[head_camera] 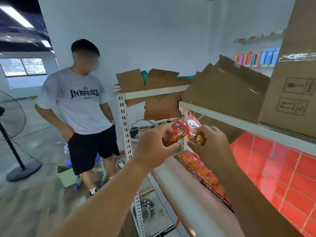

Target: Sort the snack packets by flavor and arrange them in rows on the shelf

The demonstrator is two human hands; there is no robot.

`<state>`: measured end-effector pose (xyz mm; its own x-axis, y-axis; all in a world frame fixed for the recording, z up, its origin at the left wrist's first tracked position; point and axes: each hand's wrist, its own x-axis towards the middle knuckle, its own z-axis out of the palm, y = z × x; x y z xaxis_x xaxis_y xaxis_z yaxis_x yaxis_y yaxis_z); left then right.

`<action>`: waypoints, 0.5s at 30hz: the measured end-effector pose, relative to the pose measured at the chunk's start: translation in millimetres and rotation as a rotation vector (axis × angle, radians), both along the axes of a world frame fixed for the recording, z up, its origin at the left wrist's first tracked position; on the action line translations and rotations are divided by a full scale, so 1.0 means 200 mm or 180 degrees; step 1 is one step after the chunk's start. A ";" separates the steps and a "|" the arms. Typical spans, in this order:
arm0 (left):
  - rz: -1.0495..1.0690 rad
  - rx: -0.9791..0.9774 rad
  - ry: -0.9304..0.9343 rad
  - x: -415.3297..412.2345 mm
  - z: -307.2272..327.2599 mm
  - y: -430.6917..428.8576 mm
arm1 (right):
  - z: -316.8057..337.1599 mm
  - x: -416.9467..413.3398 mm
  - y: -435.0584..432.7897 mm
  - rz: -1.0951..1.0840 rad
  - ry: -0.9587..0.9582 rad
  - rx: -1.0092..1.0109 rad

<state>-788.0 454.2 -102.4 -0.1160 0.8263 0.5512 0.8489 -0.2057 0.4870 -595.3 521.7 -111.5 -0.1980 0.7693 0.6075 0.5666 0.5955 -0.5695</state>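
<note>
Both my hands are raised in front of the shelf, each pinching a small red snack packet. My left hand holds one red packet with a clear window showing orange-brown food. My right hand holds a second, similar red packet right beside the first; the two packets touch. Below them, a row of several orange-red packets with black label strips lies along the white shelf board, near its back.
A person in a grey T-shirt and black shorts stands to the left of the rack. Cardboard boxes fill the upper shelf. Red tiles back the shelf. A standing fan and a green bin are on the floor.
</note>
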 end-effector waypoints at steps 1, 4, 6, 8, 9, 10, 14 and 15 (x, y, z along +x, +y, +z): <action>-0.0033 -0.0027 0.0007 -0.01 -0.02 0.06 | -0.03 0.00 0.06 -0.0027 -0.0024 -0.0063; -0.0072 -0.0102 0.0054 -0.03 -0.09 0.23 | -0.13 -0.02 0.20 -0.0085 -0.0053 -0.0204; -0.0089 -0.0142 0.0074 -0.05 -0.14 0.34 | -0.18 -0.04 0.28 -0.0115 -0.0087 -0.0298; -0.0158 -0.0254 0.0036 -0.09 -0.20 0.45 | -0.25 -0.06 0.35 -0.0134 -0.0101 -0.0446; -0.0191 -0.0310 0.0012 -0.11 -0.24 0.50 | -0.29 -0.08 0.38 -0.0138 -0.0122 -0.0532; -0.0211 -0.0357 -0.0006 -0.13 -0.28 0.55 | -0.34 -0.09 0.41 -0.0156 -0.0170 -0.0610; -0.0329 -0.0498 -0.0119 -0.25 -0.46 0.77 | -0.53 -0.19 0.57 -0.0529 -0.0472 -0.0840; -0.0371 -0.0557 -0.0208 -0.28 -0.51 0.84 | -0.58 -0.22 0.61 -0.0654 -0.0515 -0.0963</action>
<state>-844.3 621.7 -204.0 -0.0448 0.9186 0.3926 0.7898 -0.2081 0.5770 -639.9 643.4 -227.5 -0.0960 0.9422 0.3209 0.7532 0.2795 -0.5955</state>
